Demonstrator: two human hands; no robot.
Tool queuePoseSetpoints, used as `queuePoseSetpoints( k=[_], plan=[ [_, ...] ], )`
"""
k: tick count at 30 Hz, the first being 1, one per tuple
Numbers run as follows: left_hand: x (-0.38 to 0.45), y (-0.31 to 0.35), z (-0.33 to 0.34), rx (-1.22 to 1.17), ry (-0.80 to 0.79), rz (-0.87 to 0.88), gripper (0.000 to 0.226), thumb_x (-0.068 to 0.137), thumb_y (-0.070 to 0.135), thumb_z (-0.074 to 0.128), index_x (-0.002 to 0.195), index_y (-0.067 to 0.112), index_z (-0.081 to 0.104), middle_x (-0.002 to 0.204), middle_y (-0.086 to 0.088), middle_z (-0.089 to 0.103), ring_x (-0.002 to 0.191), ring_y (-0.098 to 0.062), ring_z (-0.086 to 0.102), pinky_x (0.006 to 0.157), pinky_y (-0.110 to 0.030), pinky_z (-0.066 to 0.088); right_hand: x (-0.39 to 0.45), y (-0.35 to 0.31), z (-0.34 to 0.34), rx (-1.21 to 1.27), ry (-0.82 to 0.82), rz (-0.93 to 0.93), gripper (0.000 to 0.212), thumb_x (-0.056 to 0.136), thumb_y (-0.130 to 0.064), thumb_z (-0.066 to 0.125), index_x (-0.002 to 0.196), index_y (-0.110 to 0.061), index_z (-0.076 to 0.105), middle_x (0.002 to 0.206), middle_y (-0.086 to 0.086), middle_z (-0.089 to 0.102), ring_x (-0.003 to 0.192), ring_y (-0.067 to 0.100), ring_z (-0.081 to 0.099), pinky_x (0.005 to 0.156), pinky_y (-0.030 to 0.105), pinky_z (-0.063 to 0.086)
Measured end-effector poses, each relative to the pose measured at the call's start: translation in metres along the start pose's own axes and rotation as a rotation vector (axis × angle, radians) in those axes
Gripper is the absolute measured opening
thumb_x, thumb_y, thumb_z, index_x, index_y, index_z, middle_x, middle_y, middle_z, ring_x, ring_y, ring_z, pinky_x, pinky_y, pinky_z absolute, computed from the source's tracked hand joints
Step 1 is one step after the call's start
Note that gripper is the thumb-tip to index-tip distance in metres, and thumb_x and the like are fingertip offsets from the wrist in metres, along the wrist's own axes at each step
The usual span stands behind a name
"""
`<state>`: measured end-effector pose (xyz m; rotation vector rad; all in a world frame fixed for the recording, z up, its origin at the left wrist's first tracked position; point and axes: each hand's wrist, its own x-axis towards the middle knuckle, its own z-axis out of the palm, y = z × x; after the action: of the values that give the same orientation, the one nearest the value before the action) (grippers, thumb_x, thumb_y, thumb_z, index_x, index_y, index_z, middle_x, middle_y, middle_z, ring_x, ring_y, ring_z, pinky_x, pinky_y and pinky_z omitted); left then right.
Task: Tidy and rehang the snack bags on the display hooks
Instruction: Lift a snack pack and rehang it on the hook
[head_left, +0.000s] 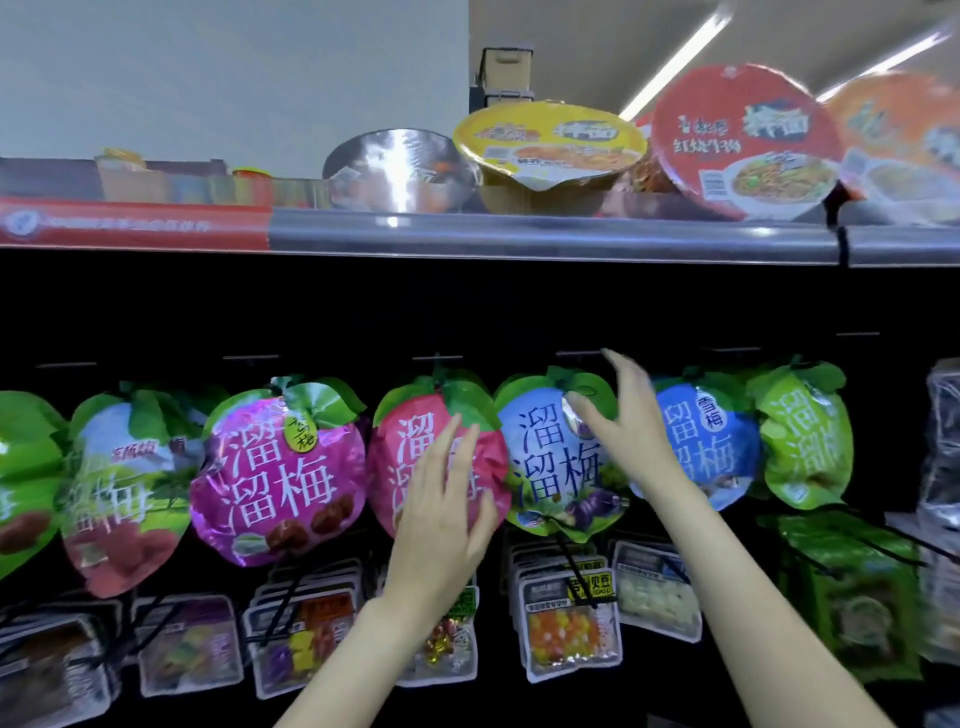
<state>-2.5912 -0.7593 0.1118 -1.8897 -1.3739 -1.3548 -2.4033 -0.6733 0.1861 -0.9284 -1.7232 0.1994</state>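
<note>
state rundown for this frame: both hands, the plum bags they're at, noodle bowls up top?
left hand: open, fingers spread over the pink bag
right hand: open, at the pale blue bag's top
pink bag: hanging
pale blue bag: hanging
red noodle bowl: tipped, lid facing out

The hanging plum-shaped bags all say 溜溜梅 in big characters: clearest on the purple bag (275, 467) and the pale blue bag (558, 457). The darker blue bag (701, 441) adds a small 雪梅 badge. Up on the shelf, the yellow bowl lid (550, 143) and red bowl lid (743, 135) both read 拌面. Everything else is too blurry.
</note>
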Motion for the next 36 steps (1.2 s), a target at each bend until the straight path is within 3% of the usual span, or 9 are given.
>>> queuePoseSetpoints(
  k=[4, 9, 13, 16, 22, 25, 29, 32, 36],
  plan=[
    [0.017, 0.022, 0.024, 0.249, -0.026, 0.023, 0.058, 0.093, 0.043, 0.036, 0.145, 0.022, 0.026, 0.150, -0.003, 0.030, 0.138, -0.018, 0.021, 0.115, -0.043, 0.015, 0.027, 0.017, 0.002, -0.070, -0.217, 0.000, 0.046, 0.092, -0.030, 0.057, 0.133, -0.015, 0.043, 0.131, 0.011, 0.047, 0.118, 0.025, 0.046, 0.078, 0.019, 0.031],
    [0.022, 0.013, 0.048, 0.452, -0.084, -0.036, 0.066, 0.094, 0.054, 0.026, 0.151, 0.024, 0.010, 0.157, -0.006, 0.012, 0.144, -0.024, 0.007, 0.113, -0.048, 0.001, 0.026, 0.031, -0.001, 0.087, -0.141, -0.021, 0.018, 0.098, -0.016, 0.044, 0.106, -0.005, 0.056, 0.107, 0.016, 0.058, 0.086, 0.020, 0.053, 0.061, 0.023, 0.032],
    [0.026, 0.018, 0.058, 0.421, -0.113, -0.135, 0.065, 0.095, 0.058, 0.015, 0.150, 0.028, -0.004, 0.158, 0.000, 0.000, 0.145, -0.015, -0.003, 0.115, -0.041, -0.007, 0.028, 0.028, -0.008, 0.069, -0.126, -0.130, 0.025, 0.098, -0.010, 0.042, 0.116, 0.002, 0.055, 0.125, 0.014, 0.047, 0.105, 0.022, 0.048, 0.075, 0.012, 0.027],
    [0.028, 0.020, 0.060, 0.370, -0.100, -0.192, 0.066, 0.092, 0.064, 0.003, 0.148, 0.032, -0.012, 0.156, 0.009, -0.011, 0.142, -0.005, -0.014, 0.114, -0.034, -0.017, 0.032, 0.027, -0.015, 0.096, -0.140, -0.191, 0.025, 0.098, -0.008, 0.043, 0.116, 0.005, 0.055, 0.126, 0.014, 0.044, 0.100, 0.014, 0.041, 0.075, 0.006, 0.022],
    [0.027, 0.026, 0.055, 0.264, -0.019, -0.233, 0.069, 0.089, 0.068, 0.002, 0.147, 0.032, 0.006, 0.152, 0.017, 0.011, 0.140, 0.005, -0.007, 0.115, -0.032, -0.013, 0.035, 0.027, -0.024, 0.187, -0.170, -0.227, 0.024, 0.097, -0.007, 0.043, 0.113, 0.006, 0.056, 0.111, 0.006, 0.037, 0.096, 0.010, 0.037, 0.075, 0.002, 0.023],
    [0.025, 0.035, 0.052, 0.118, 0.057, -0.303, 0.075, 0.086, 0.068, 0.015, 0.147, 0.025, 0.020, 0.137, 0.017, 0.029, 0.134, 0.002, 0.014, 0.115, -0.032, 0.006, 0.031, 0.030, -0.019, 0.194, -0.174, -0.227, 0.022, 0.098, -0.010, 0.043, 0.111, 0.003, 0.056, 0.112, 0.007, 0.041, 0.093, 0.011, 0.040, 0.075, 0.011, 0.025],
    [0.022, 0.045, 0.050, -0.094, 0.084, -0.402, 0.072, 0.084, 0.063, 0.037, 0.143, 0.023, 0.026, 0.131, 0.016, 0.034, 0.126, -0.002, 0.031, 0.103, -0.027, 0.027, 0.012, 0.039, -0.016, 0.248, -0.165, -0.200, 0.027, 0.098, -0.013, 0.042, 0.124, -0.009, 0.049, 0.116, 0.003, 0.043, 0.098, 0.009, 0.042, 0.071, 0.011, 0.029],
    [0.017, 0.049, 0.053, -0.145, 0.091, -0.419, 0.072, 0.084, 0.059, 0.047, 0.144, 0.026, 0.022, 0.131, 0.016, 0.030, 0.120, 0.012, 0.027, 0.100, -0.024, 0.025, -0.012, 0.042, -0.018, 0.256, -0.197, -0.230, 0.051, 0.098, -0.017, 0.044, 0.144, -0.027, 0.023, 0.131, -0.003, 0.031, 0.104, -0.012, 0.028, 0.079, -0.008, 0.021],
    [0.003, 0.060, 0.059, -0.217, 0.093, -0.488, 0.082, 0.082, 0.065, 0.051, 0.146, 0.034, 0.011, 0.137, 0.020, 0.021, 0.120, 0.015, 0.019, 0.104, -0.027, 0.020, -0.040, 0.044, -0.015, 0.214, -0.318, -0.143, 0.065, 0.094, -0.030, 0.052, 0.137, -0.046, 0.006, 0.152, -0.007, 0.002, 0.126, -0.006, 0.021, 0.084, -0.007, 0.017]
  ],
)
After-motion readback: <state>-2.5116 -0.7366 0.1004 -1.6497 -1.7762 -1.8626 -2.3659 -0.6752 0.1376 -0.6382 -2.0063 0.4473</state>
